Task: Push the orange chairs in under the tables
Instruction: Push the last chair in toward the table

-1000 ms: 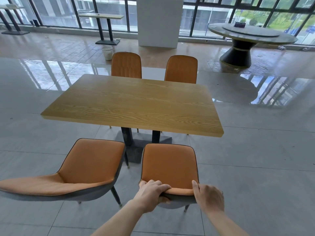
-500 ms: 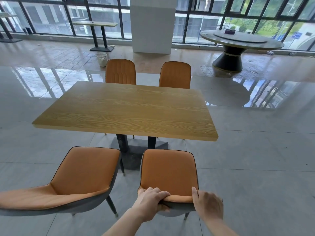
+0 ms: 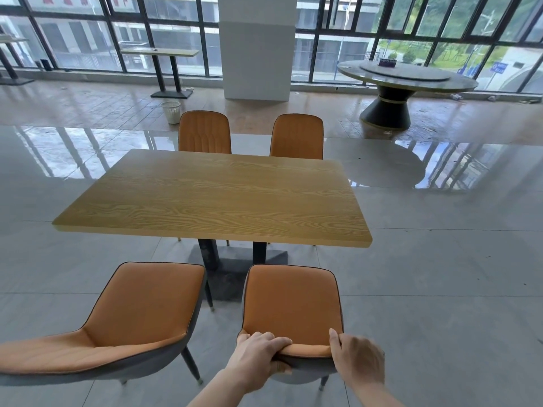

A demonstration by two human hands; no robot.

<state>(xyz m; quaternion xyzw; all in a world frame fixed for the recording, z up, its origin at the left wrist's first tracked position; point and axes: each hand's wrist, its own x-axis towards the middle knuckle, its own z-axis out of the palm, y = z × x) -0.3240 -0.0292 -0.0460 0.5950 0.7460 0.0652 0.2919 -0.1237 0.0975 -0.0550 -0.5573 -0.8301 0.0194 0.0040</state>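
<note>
We held the chair by the top of its backrest: our left hand had its fingers curled over the padded edge, and our right hand gripped the right corner, thumb on the orange front. The chair had orange upholstery with dark piping, a grey outer shell and thin dark legs. It stood on the grey floor just short of the near edge of the wooden table, on the right side, not under it. A second chair stood beside it on the left, angled away. Two far chairs sat tucked against the opposite edge. Beyond them stood a white wastebasket; we could not tell its contents.
</note>
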